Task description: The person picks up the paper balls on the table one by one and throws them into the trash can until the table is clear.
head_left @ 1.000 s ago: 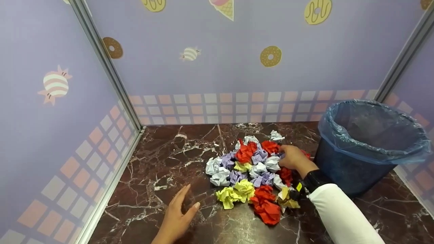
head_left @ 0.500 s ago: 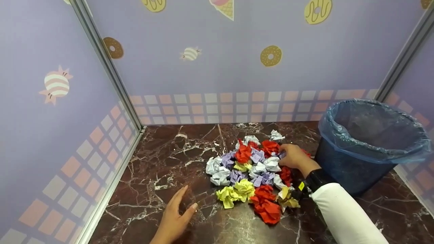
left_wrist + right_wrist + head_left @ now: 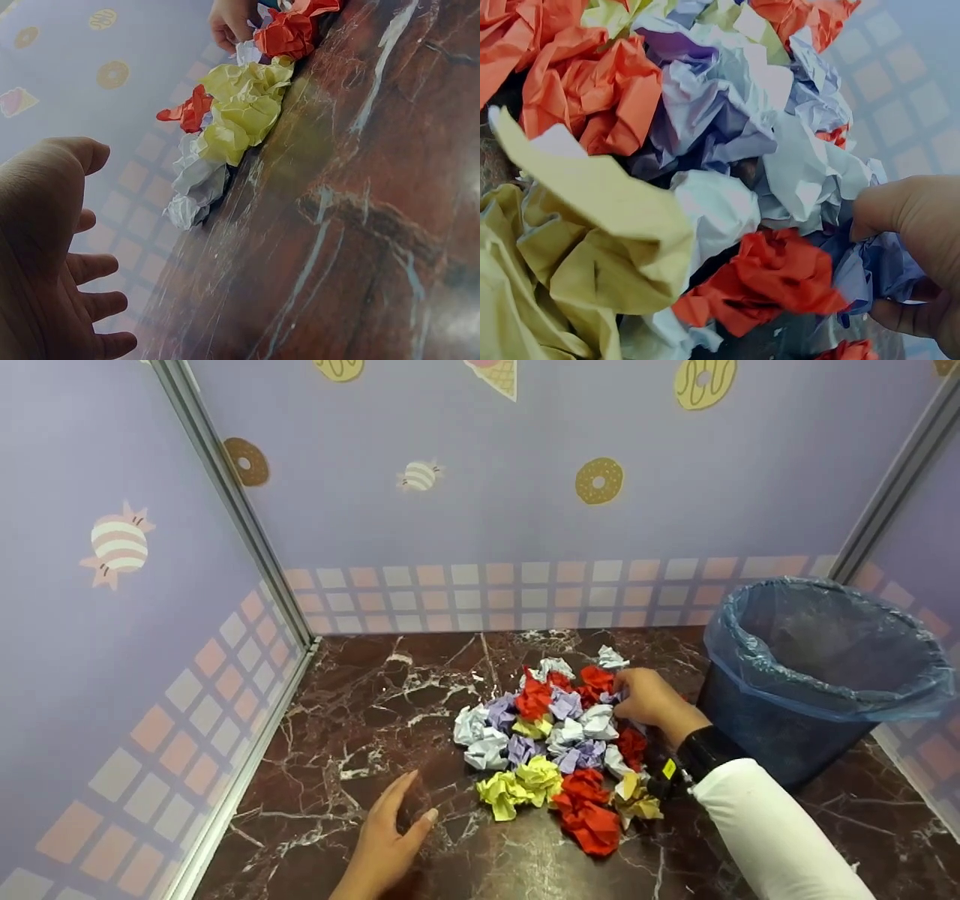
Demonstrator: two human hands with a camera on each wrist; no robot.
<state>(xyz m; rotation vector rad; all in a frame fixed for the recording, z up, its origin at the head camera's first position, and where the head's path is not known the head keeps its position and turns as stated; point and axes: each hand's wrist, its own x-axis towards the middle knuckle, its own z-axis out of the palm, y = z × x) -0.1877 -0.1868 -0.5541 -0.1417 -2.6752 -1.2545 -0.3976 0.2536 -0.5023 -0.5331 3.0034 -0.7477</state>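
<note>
A loose pile of crumpled paper balls lies on the dark marbled tabletop. At its right edge my right hand (image 3: 651, 699) pinches a purple paper ball (image 3: 881, 274) between thumb and fingers. Right beside that ball are a red paper ball (image 3: 772, 281) and a white one (image 3: 810, 176). A tan paper ball (image 3: 592, 247) fills the near side of the right wrist view. My left hand (image 3: 386, 836) is held left of the pile with fingers spread and nothing in it. The yellow paper balls (image 3: 521, 786) are the pile's part nearest to it.
A dark bin (image 3: 780, 727) with a blue plastic liner (image 3: 825, 697) stands at the right, close to my right forearm. Behind the pile rises a purple patterned wall (image 3: 510, 510), and another panel (image 3: 180, 697) bounds the left side of the marbled tabletop (image 3: 360, 697).
My right hand has lifted slightly, with the purple paper ball now showing at its fingertips. The red and purple balls beside it have shifted a little. My left hand stays nearly still.
</note>
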